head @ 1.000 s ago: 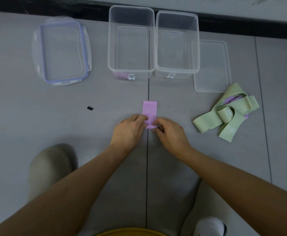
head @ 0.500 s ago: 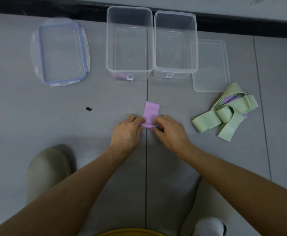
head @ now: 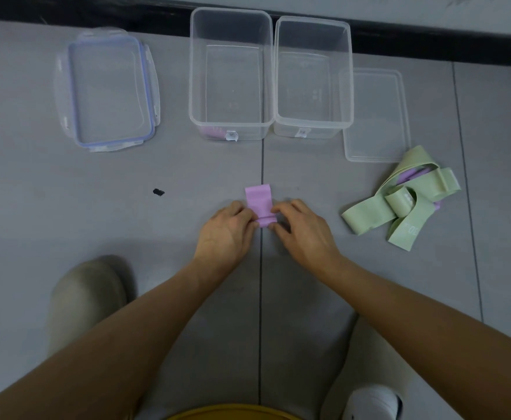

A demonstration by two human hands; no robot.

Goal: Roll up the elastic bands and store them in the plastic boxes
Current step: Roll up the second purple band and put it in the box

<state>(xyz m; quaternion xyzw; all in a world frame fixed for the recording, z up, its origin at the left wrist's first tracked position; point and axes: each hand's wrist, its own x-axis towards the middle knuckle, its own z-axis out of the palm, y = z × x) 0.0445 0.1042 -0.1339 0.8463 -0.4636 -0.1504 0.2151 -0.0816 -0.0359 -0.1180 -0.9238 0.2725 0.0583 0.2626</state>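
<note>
Purple band (head: 258, 200): flat on the floor, on the near side of the left box (head: 194, 86) and well apart from it. Its near end is wound into a small roll and its far end lies flat, pointing at the box.
Left hand (head: 228, 233): fingers curled, pinching the roll's left end.
Right hand (head: 304, 234): fingers curled, pinching the roll's right end.
Left box: open and upright. Something purple shows through its near wall, too blurred to tell what.
Right box (head: 313, 130): open, touching the left box's right side.
Green bands (head: 369, 213): a loose heap, near and well to the right of the left box, with a bit of purple showing under them.
Clip lid (head: 108, 89): blue-edged, flat, left of the left box and apart from it.
Plain lid (head: 375, 116): flat, on the far side of the right box from the left box.
Speck (head: 158, 192): black, near and left of the left box.
</note>
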